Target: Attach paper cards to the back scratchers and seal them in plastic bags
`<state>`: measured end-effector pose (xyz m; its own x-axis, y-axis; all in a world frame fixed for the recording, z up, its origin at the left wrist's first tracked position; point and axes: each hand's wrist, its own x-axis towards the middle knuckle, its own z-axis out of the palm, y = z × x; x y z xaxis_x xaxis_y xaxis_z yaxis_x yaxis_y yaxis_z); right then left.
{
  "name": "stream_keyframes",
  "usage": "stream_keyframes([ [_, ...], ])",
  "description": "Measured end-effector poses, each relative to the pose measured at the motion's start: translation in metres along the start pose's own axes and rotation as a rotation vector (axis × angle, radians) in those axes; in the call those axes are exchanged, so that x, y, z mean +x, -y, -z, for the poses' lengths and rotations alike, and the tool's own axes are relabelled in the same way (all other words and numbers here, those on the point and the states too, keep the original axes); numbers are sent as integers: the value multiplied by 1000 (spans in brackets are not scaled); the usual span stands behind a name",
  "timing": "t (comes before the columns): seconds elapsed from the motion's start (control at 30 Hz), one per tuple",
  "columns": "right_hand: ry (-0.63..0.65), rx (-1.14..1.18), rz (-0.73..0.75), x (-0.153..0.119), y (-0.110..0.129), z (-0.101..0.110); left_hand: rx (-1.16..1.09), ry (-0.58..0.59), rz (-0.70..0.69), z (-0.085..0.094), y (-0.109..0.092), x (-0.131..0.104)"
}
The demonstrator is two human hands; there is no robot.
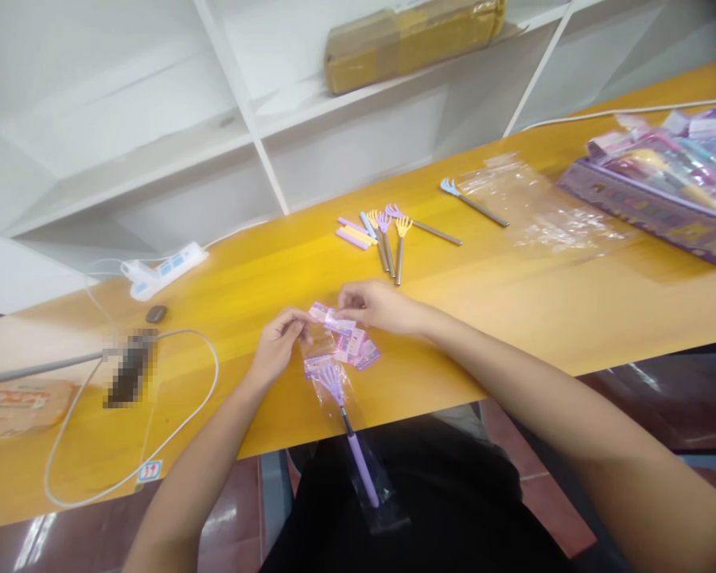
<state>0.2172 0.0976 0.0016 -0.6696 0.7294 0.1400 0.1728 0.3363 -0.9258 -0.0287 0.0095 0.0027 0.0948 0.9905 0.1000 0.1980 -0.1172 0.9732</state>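
Observation:
My left hand [280,342] pinches the left end of a pink-purple printed card [337,322]. At the card's upper right, my right hand [375,306] has its fingers closed on the edge. More small printed cards [355,346] lie just below, on the yellow table. A purple hand-shaped scratcher [361,465] in a clear bag hangs over the table's front edge, its claw end below my hands. Beyond my hands lie several claw-headed metal rods [399,251] in purple and yellow, beside short pastel tubes [355,235].
A blue-clawed rod [477,205] and clear plastic bags [537,207] lie at the back right, next to a purple display box [650,207] of packaged items. On the left are a power strip [167,270], a looped white cable [215,374] and an orange packet [24,407]. White shelves [173,159] stand behind.

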Motion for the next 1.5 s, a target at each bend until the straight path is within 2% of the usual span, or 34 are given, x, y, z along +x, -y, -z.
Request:
stream_keyframes([
  [0.07, -125, 120, -30, 2, 0, -3, -52, -9, 18, 0, 2, 0],
  [0.13, -186, 267, -33, 4, 1, -6, -107, -20, 34, 0, 4, 1],
  [0.27, -142, 482, 53, 3, 6, -11, -201, -45, 69, -2, 3, 1],
  [0.37, -119, 511, 127, 0, 9, -14, -247, -56, 98, -3, 1, 1],
  [0.57, -236, 477, 219, -2, 13, -10, -293, -95, 123, -5, -2, 1],
  [0.87, -197, 206, 218, -7, 10, -20, -411, -65, 158, -8, -9, -1],
  [1.23, -184, -12, 376, -10, 16, -17, -428, -89, 159, -8, -12, 0],
  [1.5, -152, -102, 513, -10, 15, -20, -477, -42, 186, -8, -12, -1],
])
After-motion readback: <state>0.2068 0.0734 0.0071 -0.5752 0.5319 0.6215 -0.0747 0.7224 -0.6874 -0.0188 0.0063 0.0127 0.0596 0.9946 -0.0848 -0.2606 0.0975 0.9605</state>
